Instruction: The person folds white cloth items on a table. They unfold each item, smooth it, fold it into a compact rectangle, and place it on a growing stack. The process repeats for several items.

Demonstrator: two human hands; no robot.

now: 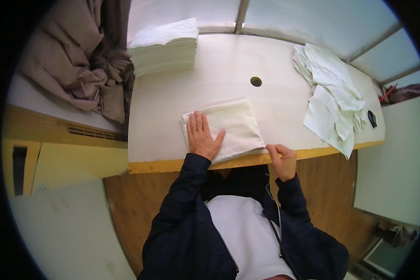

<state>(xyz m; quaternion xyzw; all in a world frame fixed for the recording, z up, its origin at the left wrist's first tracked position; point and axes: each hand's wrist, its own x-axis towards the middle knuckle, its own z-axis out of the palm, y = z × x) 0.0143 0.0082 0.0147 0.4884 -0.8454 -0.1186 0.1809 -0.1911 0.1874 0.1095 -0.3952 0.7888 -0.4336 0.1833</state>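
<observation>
A folded cream cloth (232, 124) lies flat near the front edge of the table in front of me. My left hand (203, 138) rests palm down on its left part, fingers stretched out and the thumb apart. At the cloth's near right corner, my right hand (282, 161) pinches the corner between thumb and fingertips, with the other fingers curled in. The cloth's far edge shows more than one layer.
A tall stack of folded pale cloths (164, 52) stands at the table's back left. Loose crumpled cloths (330, 94) lie at the right, hanging over the front edge. A small black object (372, 119) sits beside them. The tabletop (227, 70) has a round hole (256, 81). A brown curtain (80, 70) bunches at the left.
</observation>
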